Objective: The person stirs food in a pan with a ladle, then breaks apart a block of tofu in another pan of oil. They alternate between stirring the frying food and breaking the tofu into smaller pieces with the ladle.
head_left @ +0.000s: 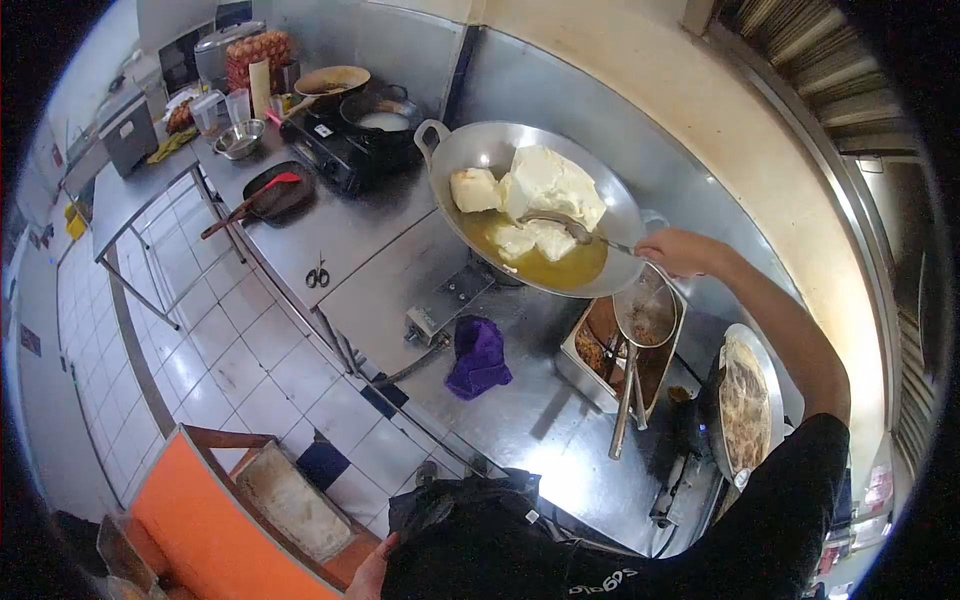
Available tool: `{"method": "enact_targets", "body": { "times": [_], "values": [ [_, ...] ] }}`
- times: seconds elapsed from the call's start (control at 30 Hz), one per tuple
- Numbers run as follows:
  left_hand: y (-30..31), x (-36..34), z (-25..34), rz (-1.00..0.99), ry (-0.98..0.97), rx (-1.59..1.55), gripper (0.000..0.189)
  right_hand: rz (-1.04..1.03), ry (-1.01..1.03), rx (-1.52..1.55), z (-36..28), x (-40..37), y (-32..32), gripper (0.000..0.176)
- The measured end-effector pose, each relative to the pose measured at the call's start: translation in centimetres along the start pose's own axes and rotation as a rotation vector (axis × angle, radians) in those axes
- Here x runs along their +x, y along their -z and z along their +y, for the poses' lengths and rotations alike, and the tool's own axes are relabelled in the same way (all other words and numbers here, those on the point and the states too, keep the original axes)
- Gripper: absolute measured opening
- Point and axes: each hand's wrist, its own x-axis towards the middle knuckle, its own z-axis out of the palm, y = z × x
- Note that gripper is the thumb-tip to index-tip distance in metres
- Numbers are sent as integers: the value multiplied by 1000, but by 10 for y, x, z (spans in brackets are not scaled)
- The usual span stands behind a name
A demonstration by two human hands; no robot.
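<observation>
My right hand (pixel 683 252) is closed around the handle of a metal spatula (pixel 612 243) that reaches into a large two-handled wok (pixel 446 186). The spatula's head rests against big pale-yellow blocks of butter or similar fat (pixel 556 183), partly sunk in it. Yellow melted liquid (pixel 575 272) pools around the blocks at the near side of the wok. Low at the bottom edge, beside my black apron, part of my left hand (pixel 370 573) shows, away from the wok; its fingers are mostly hidden.
A purple cloth (pixel 479 358) lies on the steel counter before the burner. A rectangular steel pan (pixel 581 376) holds brown food, with a long-handled strainer (pixel 645 308) over it. Another wok (pixel 747 405) stands right. Scissors (pixel 317 274), a dark square pan (pixel 281 196) and a black stove (pixel 345 150) are left.
</observation>
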Motion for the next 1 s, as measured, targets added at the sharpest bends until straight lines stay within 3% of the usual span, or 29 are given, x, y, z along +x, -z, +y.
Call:
{"method": "enact_targets", "body": {
  "times": [0.67,0.8,0.9,1.0],
  "values": [
    [4,12,1,51,-70,-33,45,-16,-66,662,60,5,-26,34],
    [13,29,0,-10,-67,-71,45,29,-99,725,60,0,-31,34],
    [-4,11,5,-82,49,-158,43,6,-119,785,67,-1,-34,35],
    [2,25,7,-42,-47,-117,43,-27,-87,823,88,11,-47,35]
  ]
}}
